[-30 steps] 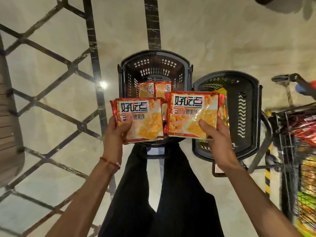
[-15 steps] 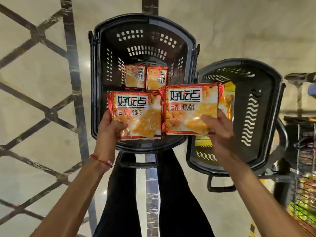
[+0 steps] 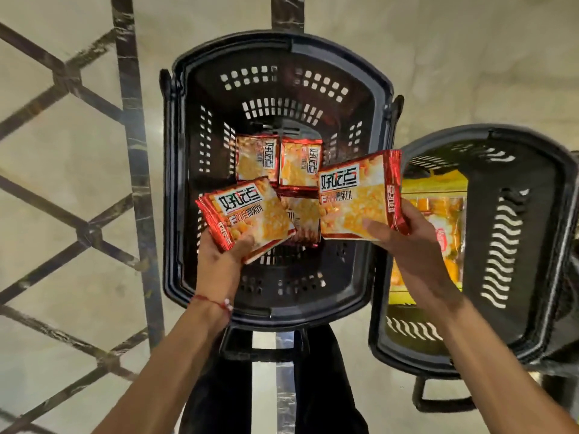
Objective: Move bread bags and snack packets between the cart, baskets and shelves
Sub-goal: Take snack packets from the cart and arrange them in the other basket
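Over the left basket [image 3: 169, 183], left hand [image 3: 224, 249] pinches a snack packet [image 3: 250, 211] (maybe two stacked), right hand [image 3: 410, 242] pinches a second packet [image 3: 354, 202]; light, crinkly, slippery foil, so grab the sealed edges

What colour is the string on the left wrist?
Red. The string shows best in the head view, the only one here.

The yellow bag [image 3: 445, 214] lies partly hidden behind the right hand [image 3: 404, 242], and its basket [image 3: 532, 189] is cut by the edge.
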